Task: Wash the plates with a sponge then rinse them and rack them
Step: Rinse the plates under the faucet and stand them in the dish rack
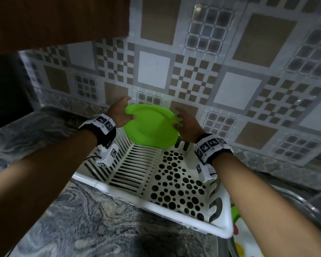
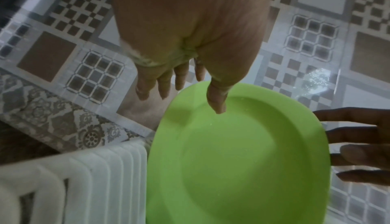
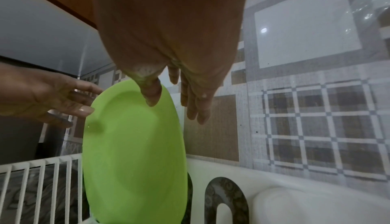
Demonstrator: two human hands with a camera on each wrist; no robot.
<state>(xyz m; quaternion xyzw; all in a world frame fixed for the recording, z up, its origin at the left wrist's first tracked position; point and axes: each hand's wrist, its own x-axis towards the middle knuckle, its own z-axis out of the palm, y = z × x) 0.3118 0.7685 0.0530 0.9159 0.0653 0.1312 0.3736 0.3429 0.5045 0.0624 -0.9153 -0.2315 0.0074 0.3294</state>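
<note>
A bright green plate stands on edge at the far end of the white dish rack, close to the tiled wall. My left hand is at its left rim, thumb pressed on the plate's face and fingers straight, reaching past the rim toward the wall. My right hand is at the right rim; its thumb rests on the plate and its straight fingers stay apart from the back. The plate's lower edge sits among the rack slats. No sponge is in view.
The rack sits on a grey marbled counter; its slotted and perforated floor holds nothing else. A steel sink rim and a white patterned plate lie at the lower right. A wooden cabinet hangs at the upper left.
</note>
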